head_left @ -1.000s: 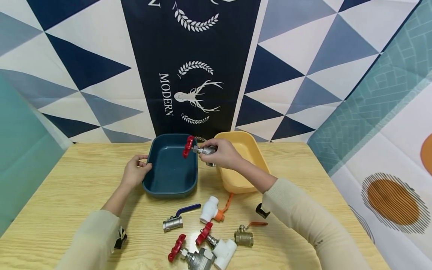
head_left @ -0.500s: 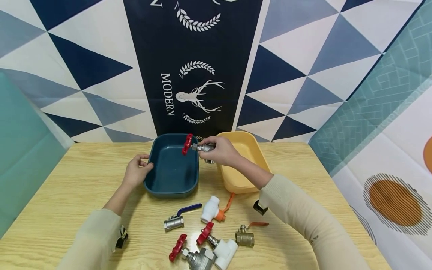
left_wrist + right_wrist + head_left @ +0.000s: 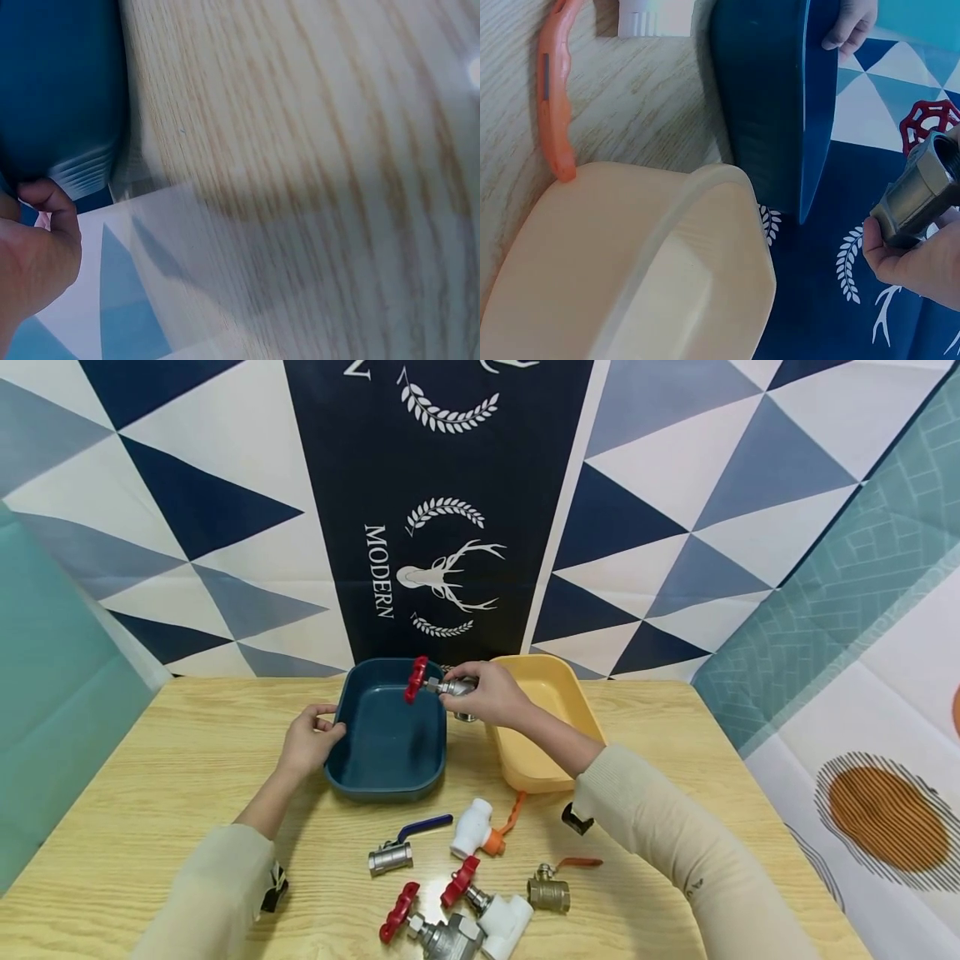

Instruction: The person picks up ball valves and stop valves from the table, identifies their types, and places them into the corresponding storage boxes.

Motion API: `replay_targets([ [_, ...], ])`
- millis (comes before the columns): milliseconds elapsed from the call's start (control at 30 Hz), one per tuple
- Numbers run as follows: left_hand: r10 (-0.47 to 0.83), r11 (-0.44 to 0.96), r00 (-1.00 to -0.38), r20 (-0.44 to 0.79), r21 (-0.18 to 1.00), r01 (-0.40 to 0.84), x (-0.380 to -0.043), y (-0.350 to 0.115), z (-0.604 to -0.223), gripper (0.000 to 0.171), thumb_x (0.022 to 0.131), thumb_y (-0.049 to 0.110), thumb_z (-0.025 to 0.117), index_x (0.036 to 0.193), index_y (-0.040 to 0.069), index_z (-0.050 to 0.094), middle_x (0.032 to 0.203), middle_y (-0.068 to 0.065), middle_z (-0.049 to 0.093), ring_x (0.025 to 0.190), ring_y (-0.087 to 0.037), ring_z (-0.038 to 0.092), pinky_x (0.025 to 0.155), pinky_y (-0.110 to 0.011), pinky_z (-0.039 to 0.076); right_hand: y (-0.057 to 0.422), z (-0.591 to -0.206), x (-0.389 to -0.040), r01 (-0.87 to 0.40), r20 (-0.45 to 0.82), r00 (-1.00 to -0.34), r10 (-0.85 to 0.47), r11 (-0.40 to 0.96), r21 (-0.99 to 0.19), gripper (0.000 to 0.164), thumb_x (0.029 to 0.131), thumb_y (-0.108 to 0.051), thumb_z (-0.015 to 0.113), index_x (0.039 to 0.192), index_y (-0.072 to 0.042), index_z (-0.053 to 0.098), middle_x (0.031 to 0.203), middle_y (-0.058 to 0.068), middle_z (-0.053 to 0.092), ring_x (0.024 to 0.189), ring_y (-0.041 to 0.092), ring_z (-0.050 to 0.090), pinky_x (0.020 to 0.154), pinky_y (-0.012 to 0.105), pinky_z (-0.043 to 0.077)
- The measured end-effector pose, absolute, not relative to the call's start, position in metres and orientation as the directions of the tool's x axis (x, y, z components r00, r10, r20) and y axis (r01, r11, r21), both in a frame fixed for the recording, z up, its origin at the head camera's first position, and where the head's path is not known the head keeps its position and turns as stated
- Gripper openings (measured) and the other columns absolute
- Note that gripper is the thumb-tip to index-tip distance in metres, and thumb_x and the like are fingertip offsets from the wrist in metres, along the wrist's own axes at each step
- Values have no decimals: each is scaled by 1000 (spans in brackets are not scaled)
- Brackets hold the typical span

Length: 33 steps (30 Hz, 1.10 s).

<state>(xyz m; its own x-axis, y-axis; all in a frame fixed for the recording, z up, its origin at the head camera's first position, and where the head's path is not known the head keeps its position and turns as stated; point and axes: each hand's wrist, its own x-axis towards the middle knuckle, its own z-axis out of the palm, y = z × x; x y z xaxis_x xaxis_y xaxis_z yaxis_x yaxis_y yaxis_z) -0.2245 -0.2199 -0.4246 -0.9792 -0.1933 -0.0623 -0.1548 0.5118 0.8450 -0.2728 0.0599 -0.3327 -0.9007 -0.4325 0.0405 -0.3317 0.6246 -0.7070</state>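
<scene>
My right hand [image 3: 491, 697] grips the silver body of a gate valve [image 3: 445, 687]. The red handwheel [image 3: 416, 681] points left and overlaps the right side of the blue bin in the head view. The right wrist view shows the valve's threaded metal body [image 3: 919, 196] between thumb and fingers, held up off the table. At the blue bin's [image 3: 386, 794] left side, my left hand [image 3: 307, 747] pinches the rim, thumb on the inner side. Nothing lies in the blue bin. The left wrist view catches that hand [image 3: 37, 251] at the bin's wall [image 3: 64, 82].
A yellow bin [image 3: 517, 777] stands right of the blue one, under my right forearm. In front lie several valves: a blue-lever ball valve [image 3: 391, 858], a white-and-orange one [image 3: 472, 828], a brass one [image 3: 549, 894], and two red-wheel valves, one metal [image 3: 452, 938], one white [image 3: 504, 927].
My right hand has drifted slightly up and left with the gate valve, relative to the bins. The left hand keeps its place on the rim. The head view has shifted a little.
</scene>
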Motion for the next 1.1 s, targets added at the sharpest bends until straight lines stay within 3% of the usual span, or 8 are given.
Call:
replay_targets([
  [1100, -216, 479, -974, -66, 862, -165, -225, -219, -425, 39, 90, 14, 55, 126, -1, 50, 85, -6, 50, 68, -11, 46, 57, -22, 41, 36, -343, -286, -344, 60, -901, -430, 622, -704, 33, 77, -27, 70, 107, -12, 67, 99, 7, 65, 78, 18, 57, 61, 23, 48],
])
